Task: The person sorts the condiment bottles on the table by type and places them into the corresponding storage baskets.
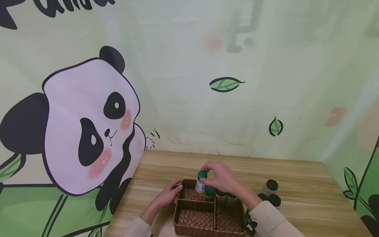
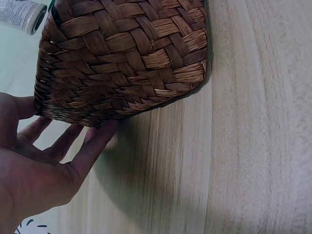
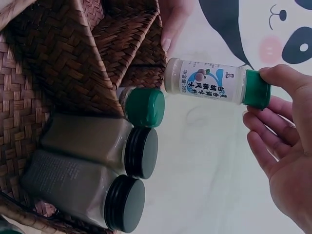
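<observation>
A seasoning shaker [image 3: 207, 80] with a green cap and a printed white label is held upright by my right hand [image 1: 220, 176], thumb and fingertips pinching the cap. It is over the back-left compartment of a brown woven basket [image 1: 193, 204]; whether its base touches the floor there I cannot tell. Beside it, another green-capped shaker [image 3: 144, 107] stands in the same compartment. Two black-lidded jars [image 3: 87, 139] fill the back of the right compartment. My left hand [image 2: 44, 165] grips the basket's back-left corner, thumb at the rim and fingers around the outer wall.
Several black-lidded jars [image 1: 270, 187] stand on the wooden table [image 1: 308, 187] right of the basket. Closer in, partly behind my right sleeve, is a small dark item [image 1: 251, 227] with a green-capped one. A panda-printed backdrop [image 1: 177, 98] hangs behind the table.
</observation>
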A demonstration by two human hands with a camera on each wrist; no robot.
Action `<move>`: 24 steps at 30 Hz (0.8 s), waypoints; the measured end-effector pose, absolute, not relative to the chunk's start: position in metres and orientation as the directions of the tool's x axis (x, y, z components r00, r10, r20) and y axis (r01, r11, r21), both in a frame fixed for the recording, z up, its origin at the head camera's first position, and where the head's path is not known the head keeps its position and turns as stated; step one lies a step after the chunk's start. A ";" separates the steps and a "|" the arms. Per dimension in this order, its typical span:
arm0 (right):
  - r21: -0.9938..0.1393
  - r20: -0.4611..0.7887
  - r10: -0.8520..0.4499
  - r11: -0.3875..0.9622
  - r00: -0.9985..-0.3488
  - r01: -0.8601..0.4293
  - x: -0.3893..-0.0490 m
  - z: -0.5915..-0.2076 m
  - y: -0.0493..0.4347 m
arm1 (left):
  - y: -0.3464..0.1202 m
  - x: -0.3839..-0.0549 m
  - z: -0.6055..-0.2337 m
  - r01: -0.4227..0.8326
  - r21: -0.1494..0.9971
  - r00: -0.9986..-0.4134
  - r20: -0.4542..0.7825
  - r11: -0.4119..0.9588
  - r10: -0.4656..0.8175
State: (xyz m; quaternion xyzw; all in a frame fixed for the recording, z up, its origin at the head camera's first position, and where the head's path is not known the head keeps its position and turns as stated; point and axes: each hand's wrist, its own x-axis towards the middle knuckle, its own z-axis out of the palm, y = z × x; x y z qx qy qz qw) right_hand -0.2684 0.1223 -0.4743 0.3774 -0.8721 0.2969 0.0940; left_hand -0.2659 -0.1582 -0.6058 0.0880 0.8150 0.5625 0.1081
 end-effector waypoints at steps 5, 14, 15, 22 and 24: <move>-0.441 0.333 -0.621 0.562 -0.710 -0.699 -0.268 -0.481 0.115 | -0.158 -0.266 -0.606 0.023 0.938 -0.965 -0.070 0.346 0.252; -0.412 0.306 -0.628 0.590 -0.715 -0.694 -0.274 -0.517 0.108 | -0.158 -0.265 -0.603 0.012 0.940 -0.963 -0.081 0.342 0.257; -0.412 0.302 -0.626 0.594 -0.719 -0.691 -0.275 -0.520 0.108 | -0.158 -0.265 -0.602 0.013 0.938 -0.963 -0.082 0.345 0.258; -0.422 0.266 -0.617 0.616 -0.741 -0.665 -0.276 -0.536 0.108 | -0.157 -0.266 -0.602 0.014 0.935 -0.959 -0.088 0.355 0.271; -0.413 0.252 -0.621 0.624 -0.742 -0.663 -0.277 -0.540 0.107 | -0.157 -0.265 -0.602 0.018 0.935 -0.959 -0.084 0.355 0.270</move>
